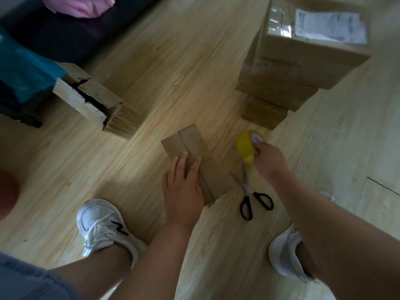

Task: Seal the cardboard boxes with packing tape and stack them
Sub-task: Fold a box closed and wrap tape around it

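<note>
A small flat cardboard box [194,146] lies on the wooden floor in front of me, its two top flaps meeting along a centre seam. My left hand [184,187] presses flat on the near part of the box with straight fingers. To the right of the box, my right hand [268,159] grips a yellow roll of packing tape [245,147] just above the floor. A stack of sealed cardboard boxes [303,68] rises at the upper right, the top one bearing a white label.
Black-handled scissors [251,195] lie on the floor right of the box. A torn, open long cardboard box [97,100] lies at the left beside a teal bag [21,70]. My white sneakers [101,226] stand at the bottom.
</note>
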A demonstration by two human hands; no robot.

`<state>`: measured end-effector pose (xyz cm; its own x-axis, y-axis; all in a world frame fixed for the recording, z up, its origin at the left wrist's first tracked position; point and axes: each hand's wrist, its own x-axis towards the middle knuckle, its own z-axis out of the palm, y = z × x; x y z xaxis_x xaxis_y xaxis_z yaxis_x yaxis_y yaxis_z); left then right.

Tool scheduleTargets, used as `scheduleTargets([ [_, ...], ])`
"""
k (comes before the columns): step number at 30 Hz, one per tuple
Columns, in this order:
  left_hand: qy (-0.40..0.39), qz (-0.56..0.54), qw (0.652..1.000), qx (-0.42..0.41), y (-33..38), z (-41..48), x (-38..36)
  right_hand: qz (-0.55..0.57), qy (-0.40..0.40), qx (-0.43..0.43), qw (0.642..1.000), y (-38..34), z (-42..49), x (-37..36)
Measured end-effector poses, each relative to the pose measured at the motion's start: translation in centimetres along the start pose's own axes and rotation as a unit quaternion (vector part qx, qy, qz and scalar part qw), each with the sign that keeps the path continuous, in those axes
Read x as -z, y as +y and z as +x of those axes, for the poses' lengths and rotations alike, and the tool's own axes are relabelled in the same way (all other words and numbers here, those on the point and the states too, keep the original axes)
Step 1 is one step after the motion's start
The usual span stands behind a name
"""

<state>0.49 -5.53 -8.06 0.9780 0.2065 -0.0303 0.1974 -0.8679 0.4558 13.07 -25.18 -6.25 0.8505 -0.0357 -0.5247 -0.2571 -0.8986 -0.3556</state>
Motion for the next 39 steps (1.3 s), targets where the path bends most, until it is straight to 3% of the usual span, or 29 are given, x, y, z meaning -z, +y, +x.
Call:
scheduleTargets([
  [4, -0.04, -0.028, 0.999, 0.016, 0.2, 0.9, 2.1, 0.142, 0.056, -0.003, 0.988, -0.8, -3.1, 1.4],
  [7, -0.067, -0.08, 0.994, 0.041, 0.7, 1.3, 3.9, 0.303, 0.067, -0.013, 0.95, -1.8, -5.9, 2.6],
  [14, -0.082, -0.212, 0.971, 0.077, 4.1, 2.0, 9.2, 0.502, 0.001, 0.039, 0.864, -4.1, -11.6, 5.1],
  [22, -0.107, -0.417, 0.898, 0.09, 6.6, 2.0, 15.6, 0.505, -0.041, 0.09, 0.857, -5.6, -15.0, 7.1],
  [28, -0.154, -0.503, 0.843, 0.116, 7.0, 1.6, 16.1, 0.512, -0.073, 0.094, 0.851, -6.1, -15.7, 7.4],
  [34, -0.138, -0.648, 0.721, 0.204, 7.5, 2.1, 16.5, 0.428, -0.034, 0.13, 0.893, -6.6, -16.1, 7.5],
  [39, -0.111, -0.708, 0.633, 0.293, 7.0, 3.0, 16.6, 0.321, -0.067, 0.182, 0.927, -6.3, -16.2, 8.2],
])
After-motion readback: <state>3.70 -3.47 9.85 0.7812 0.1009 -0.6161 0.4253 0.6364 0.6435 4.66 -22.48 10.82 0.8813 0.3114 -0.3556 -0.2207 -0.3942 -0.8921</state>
